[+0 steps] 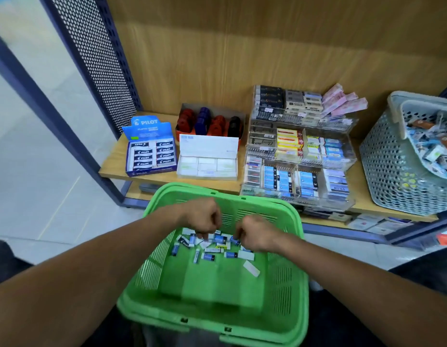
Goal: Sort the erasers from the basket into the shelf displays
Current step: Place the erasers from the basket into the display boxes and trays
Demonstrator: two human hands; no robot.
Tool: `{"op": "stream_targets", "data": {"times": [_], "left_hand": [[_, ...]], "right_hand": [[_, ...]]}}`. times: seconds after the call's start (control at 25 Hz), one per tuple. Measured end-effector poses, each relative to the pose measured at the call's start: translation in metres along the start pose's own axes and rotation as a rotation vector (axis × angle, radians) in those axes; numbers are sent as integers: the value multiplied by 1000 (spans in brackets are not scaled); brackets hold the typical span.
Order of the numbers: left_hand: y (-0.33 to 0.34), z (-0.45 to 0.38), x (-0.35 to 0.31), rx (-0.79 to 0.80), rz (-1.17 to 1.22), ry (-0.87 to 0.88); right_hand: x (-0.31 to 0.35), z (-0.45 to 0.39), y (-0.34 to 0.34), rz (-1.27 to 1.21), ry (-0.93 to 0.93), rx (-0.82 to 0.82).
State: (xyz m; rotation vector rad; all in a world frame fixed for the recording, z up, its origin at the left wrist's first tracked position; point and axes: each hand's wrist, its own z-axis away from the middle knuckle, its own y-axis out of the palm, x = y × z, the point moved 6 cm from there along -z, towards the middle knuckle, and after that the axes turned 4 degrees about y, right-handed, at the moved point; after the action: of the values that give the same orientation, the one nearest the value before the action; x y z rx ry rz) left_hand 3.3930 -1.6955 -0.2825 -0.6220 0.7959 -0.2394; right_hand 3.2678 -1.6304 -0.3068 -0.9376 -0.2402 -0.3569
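Both hands down in the green basket [152, 276], picking through loose erasers [212, 246] below the stationery shelf [112, 169].

Erasers heaped against the basket's far wall, directly under the knuckles and between the two wrists; long axes pointing every way, one white eraser [251, 268] lying apart, nearer the body, slanted. Left hand [202, 217] curled, fingertips down on the heap's left edge; right hand [255, 234] likewise curled at the right edge. Cannot tell whether either holds an eraser. Both about equally near the pile. Destination ahead and above: blue Pilot box [151, 156] and white box [207, 164] on the left side, clear tiered display [300, 156] toward the right. Grey basket [392, 161] at far right. Pale tiled floor to the left, wood-grain panel behind.
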Motion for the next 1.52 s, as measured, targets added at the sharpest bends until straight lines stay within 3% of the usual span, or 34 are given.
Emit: {"op": "stream_targets", "data": {"times": [0.12, 0.24, 0.44, 0.64, 0.96, 1.2, 1.4, 1.52], "left_hand": [[30, -1, 60, 54, -232, -200], [48, -2, 96, 41, -196, -353], [96, -31, 138, -5, -45, -522], [128, -43, 148, -79, -53, -589], [150, -56, 148, -265, -123, -605], [145, -52, 155, -479, 326, -619], [138, -47, 169, -606, 814, -368], [146, -43, 174, -605, 1103, -373]], "right_hand": [[-16, -20, 50, 156, 146, 56], [-32, -39, 76, 102, 249, -9], [-20, -70, 117, 45, 86, -73], [2, -97, 137, 264, 53, -193], [7, -112, 155, 216, 147, -251], [5, -120, 160, -66, 213, -74], [5, -119, 157, -307, 206, -15], [8, -117, 160, -539, 259, 46]]}}
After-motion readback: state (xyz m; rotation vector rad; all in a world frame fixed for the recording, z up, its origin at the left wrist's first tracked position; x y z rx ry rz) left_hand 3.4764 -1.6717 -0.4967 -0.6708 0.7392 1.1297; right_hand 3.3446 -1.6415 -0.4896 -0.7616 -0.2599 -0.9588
